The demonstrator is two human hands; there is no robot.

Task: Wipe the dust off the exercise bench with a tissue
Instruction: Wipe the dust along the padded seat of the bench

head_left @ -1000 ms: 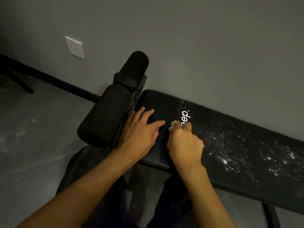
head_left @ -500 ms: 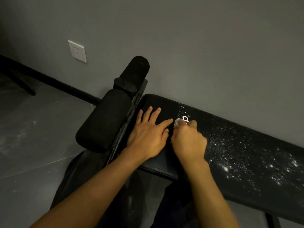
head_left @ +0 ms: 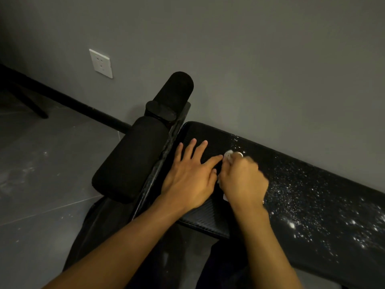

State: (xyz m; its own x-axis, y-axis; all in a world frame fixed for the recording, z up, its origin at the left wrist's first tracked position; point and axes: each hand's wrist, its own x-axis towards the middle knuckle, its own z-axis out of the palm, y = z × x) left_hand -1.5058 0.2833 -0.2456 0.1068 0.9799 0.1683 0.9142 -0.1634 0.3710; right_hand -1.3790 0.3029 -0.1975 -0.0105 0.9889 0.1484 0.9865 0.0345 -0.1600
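The tissue [head_left: 228, 154] is mostly hidden under the right hand [head_left: 242, 180], white scraps showing only at its fingertips and heel; that hand is blurred atop the exercise bench [head_left: 316, 184]. The bench runs off the right edge, and its underside is lost in darkness.

Dim, grainy room; corners darken; right hand [head_left: 242, 180] motion-blurred; wide-angle bending at edges.

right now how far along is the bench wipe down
Done: the bench pad end by the foam roller, where the left hand rests flat, looks dust-free. In hand: the right hand grips the tissue at the edge of the white dust specks. Left: those specks cover most of the pad to the right.
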